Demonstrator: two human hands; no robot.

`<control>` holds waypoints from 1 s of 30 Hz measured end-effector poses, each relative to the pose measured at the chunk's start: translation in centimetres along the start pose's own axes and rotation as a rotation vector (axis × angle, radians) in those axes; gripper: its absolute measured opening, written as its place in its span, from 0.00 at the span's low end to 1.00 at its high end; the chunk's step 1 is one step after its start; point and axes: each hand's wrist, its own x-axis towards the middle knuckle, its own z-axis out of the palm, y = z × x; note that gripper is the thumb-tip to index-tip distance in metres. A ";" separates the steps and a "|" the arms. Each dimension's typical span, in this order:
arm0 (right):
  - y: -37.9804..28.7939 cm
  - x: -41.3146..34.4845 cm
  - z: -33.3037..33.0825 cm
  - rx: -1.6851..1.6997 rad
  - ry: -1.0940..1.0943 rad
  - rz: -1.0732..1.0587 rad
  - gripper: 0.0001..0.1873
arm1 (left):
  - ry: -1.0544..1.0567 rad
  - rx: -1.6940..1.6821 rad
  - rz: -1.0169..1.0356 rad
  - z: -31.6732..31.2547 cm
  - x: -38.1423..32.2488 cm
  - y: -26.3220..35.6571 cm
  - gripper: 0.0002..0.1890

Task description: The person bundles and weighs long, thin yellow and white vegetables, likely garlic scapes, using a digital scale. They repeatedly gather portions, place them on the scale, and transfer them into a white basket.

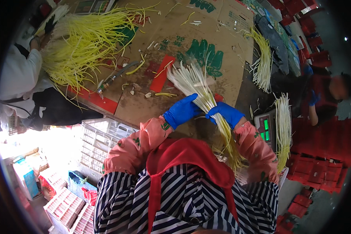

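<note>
A bundle of pale stems with yellow ends, likely blanched garlic chives, slants across the middle, white ends up on the cardboard-covered table. My right hand, in a blue glove, is closed around the bundle's middle. My left hand, also blue-gloved, touches the bundle's left side; its fingertips are partly hidden and its grip is unclear. To the right, another bundle of stems lies over a digital scale with a lit green display. A further bundle rests farther up at the right.
A large pile of yellow stems covers the upper left, where a co-worker's arm reaches in. A hose and stem scraps lie on the cardboard. A white crate stands below the table edge. Another person is at the right.
</note>
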 end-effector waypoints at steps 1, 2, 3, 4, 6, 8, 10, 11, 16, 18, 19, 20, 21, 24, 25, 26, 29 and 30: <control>0.5 -0.4 -0.2 -0.055 0.069 0.083 0.16 | -0.037 -0.008 -0.021 0.0 0.4 -0.4 0.31; 1.0 -1.3 -0.5 0.024 0.013 0.064 0.14 | -0.087 -0.191 -0.025 0.1 0.7 -0.8 0.27; 1.2 -2.1 -0.5 0.069 -0.063 0.012 0.13 | 0.061 -0.212 -0.016 0.1 1.1 -0.8 0.26; 1.4 -3.0 -0.5 0.092 -0.079 0.007 0.12 | 0.182 -0.239 -0.025 0.1 1.4 -0.8 0.25; 1.5 -4.9 -0.2 0.052 -0.078 -0.030 0.12 | 0.425 -0.202 0.067 -0.2 2.6 -0.4 0.20; 1.1 -7.1 0.0 0.047 -0.042 -0.029 0.14 | 0.345 -0.076 0.142 -1.3 3.5 2.4 0.20; 0.7 -9.4 0.0 0.065 -0.024 -0.043 0.19 | 0.331 0.037 0.290 -2.2 3.8 5.0 0.20; 0.5 -10.7 -0.1 0.071 0.007 -0.055 0.19 | 0.277 0.091 0.432 -2.8 3.8 6.6 0.20; 0.3 -16.9 -1.4 0.011 0.183 -0.099 0.22 | 0.070 0.306 0.612 -3.4 -0.3 20.6 0.22; 0.5 -18.5 -1.9 -0.025 0.254 -0.106 0.23 | 0.138 0.432 0.517 -2.2 -2.2 22.2 0.21; 0.7 -19.2 -2.2 -0.010 0.258 -0.128 0.23 | 0.278 0.550 0.478 -1.1 -3.0 22.2 0.21; 0.8 -19.7 -2.3 -0.001 0.279 -0.133 0.23 | 0.464 0.705 0.488 0.0 -3.2 21.3 0.20; 0.9 -20.1 -2.5 0.007 0.288 -0.139 0.23 | 0.483 0.809 0.480 1.4 -3.4 20.2 0.19; 0.9 -20.7 -2.9 -0.019 0.326 -0.127 0.24 | 0.502 1.253 0.559 5.3 -0.9 14.0 0.17; 0.8 -20.7 -3.0 -0.033 0.318 -0.133 0.25 | 0.343 1.429 0.574 6.7 -0.2 12.6 0.18; 0.7 -20.7 -3.1 -0.050 0.317 -0.145 0.25 | 0.297 1.302 0.423 8.0 0.4 11.0 0.19; 0.5 -20.5 -3.3 -0.094 0.293 -0.174 0.27 | 0.143 1.450 0.488 10.6 2.3 5.4 0.22; 0.5 -20.4 -3.2 -0.108 0.270 -0.177 0.27 | 0.183 1.434 0.369 10.8 2.8 4.8 0.21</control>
